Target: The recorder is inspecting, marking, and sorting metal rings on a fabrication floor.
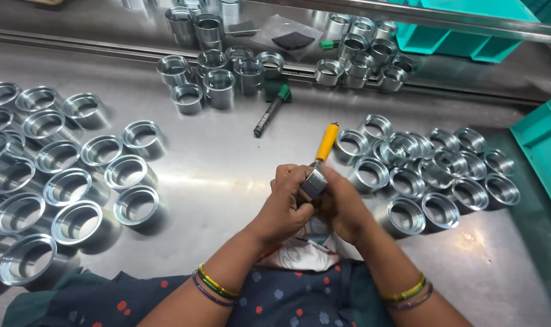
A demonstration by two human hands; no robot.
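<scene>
My left hand (282, 206) grips a small shiny metal ring (315, 180) at the middle of the steel table. My right hand (343, 209) is closed around a tool with a yellow handle (327, 142), whose tip meets the ring. The handle points up and away from me. Both hands press together just above a white cloth (302, 251) in my lap.
Several larger metal rings (75, 221) are spread out at the left, smaller ones (436, 172) heaped at the right, more (218, 82) at the back. A green-capped marker (270, 111) lies behind my hands. Teal bins (545, 145) stand at the right and the far right.
</scene>
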